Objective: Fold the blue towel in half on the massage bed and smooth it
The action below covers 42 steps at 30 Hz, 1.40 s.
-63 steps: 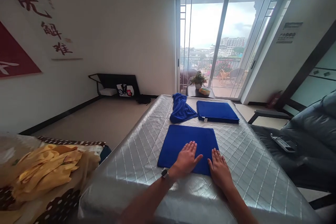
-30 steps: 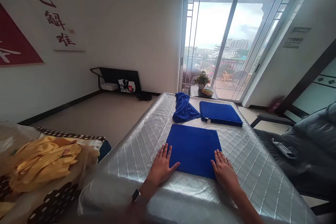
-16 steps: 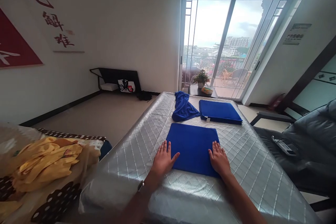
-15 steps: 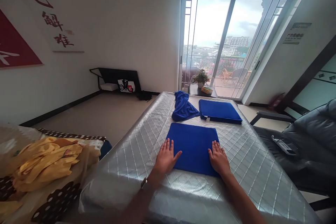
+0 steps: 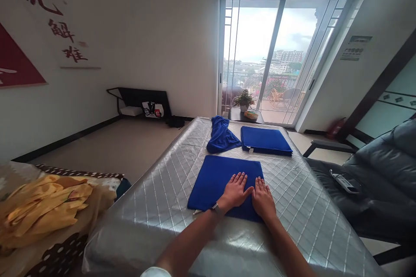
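A folded blue towel [image 5: 214, 179] lies flat on the silver quilted surface [image 5: 162, 199] in front of me. My left hand [image 5: 234, 191] rests flat on its right half, fingers stretched out. My right hand [image 5: 262, 198] lies flat beside it at the towel's near right corner, fingers together and extended; the two thumbs nearly touch. Farther back sits a stack of folded blue towels [image 5: 264, 140], with a crumpled blue towel [image 5: 221, 134] to its left.
A yellow cloth [image 5: 39, 210] lies on a patterned cover at the near left. A dark leather chair [image 5: 380, 169] with a remote control [image 5: 343, 182] stands on the right. A small table with a potted plant [image 5: 243, 100] stands before the glass balcony door.
My left hand slid from the towel's left edge across to its right side, beside my right hand. The right hand moved slightly inward. The camera view shifted a little.
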### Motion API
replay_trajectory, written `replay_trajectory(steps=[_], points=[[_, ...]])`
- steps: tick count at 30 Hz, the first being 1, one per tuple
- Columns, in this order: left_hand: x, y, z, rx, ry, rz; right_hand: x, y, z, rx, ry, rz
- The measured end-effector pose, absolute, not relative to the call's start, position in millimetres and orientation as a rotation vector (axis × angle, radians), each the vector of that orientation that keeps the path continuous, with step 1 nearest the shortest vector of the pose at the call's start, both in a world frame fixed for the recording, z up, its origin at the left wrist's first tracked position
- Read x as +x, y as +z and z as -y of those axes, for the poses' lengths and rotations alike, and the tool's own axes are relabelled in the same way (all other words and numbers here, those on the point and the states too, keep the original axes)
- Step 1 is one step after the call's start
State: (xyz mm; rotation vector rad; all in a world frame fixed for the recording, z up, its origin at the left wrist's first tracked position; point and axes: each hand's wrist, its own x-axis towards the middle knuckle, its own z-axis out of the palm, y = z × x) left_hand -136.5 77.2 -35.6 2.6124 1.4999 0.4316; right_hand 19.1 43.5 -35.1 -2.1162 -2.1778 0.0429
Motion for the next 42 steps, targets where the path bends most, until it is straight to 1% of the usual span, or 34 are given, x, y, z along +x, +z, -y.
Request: replay_trajectory(steps=[7, 11, 17, 24, 28, 34, 38, 42], points=[[-254.3, -40.2, -83.7, 2.339, 0.333, -1.993, 16.7, -35.1, -45.5, -2.135, 0.059, 2.155], [-290.3, -45.1, -81.2, 2.281, 0.334, -2.113, 17.0, -35.9, -45.8, -2.168, 0.05, 2.175], [-287.6, -48.0, -79.1, 2.296, 0.364, -2.099, 18.5, -28.3, -60.9, -2.216, 0.114, 2.237], [-287.5, -44.7, -78.1, 2.283, 0.392, -2.085, 16.5, -2.6, -127.1, -2.147, 0.087, 2.251], [-287.8, -45.9, -78.5, 2.291, 0.398, -2.074, 22.2, -12.5, -152.3, -2.192, 0.124, 2.201], [-287.5, -49.8, -78.2, 2.286, 0.414, -2.082, 29.5, -39.8, -157.0, -2.162, 0.076, 2.151], [-293.1, -43.8, -80.9, 2.298, 0.298, -2.06, 28.8, -41.5, -156.4, -2.145, 0.054, 2.138], [-293.5, -23.7, -94.3, 2.235, 0.053, -2.092, 26.5, -37.4, -154.8, -2.154, 0.068, 2.129]])
